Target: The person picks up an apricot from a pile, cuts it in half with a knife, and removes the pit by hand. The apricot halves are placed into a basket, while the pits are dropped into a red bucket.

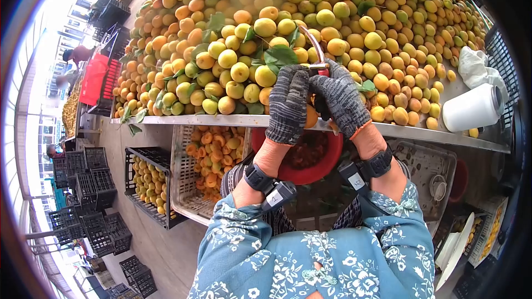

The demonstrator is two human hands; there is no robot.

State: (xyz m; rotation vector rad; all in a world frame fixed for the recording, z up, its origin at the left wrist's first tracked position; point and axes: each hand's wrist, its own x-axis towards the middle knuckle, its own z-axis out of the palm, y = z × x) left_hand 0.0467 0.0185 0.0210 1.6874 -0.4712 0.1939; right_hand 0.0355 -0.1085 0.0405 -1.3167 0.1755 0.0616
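My left hand (288,102), in a dark grey knitted glove, is closed, its fingertips close to a small metal crosspiece. What its fingers hold is hidden. Gloved the same way, my right hand (341,97) has its fingers curled at the red base of a curved metal tool (317,47), which rises over the fruit. An apricot (311,117) shows below and between the hands, at the metal table edge. Around them lies a large heap of apricots (244,72), yellow to orange, with green leaves (281,55) among them.
Under the table edge stand a red basin (327,160) and a pale crate (183,188) of split apricots. A black crate (174,158) holds whole ones. At right are a white jar (471,109) and a plastic bag (476,66). Stacked black crates (83,171) and people stand farther left.
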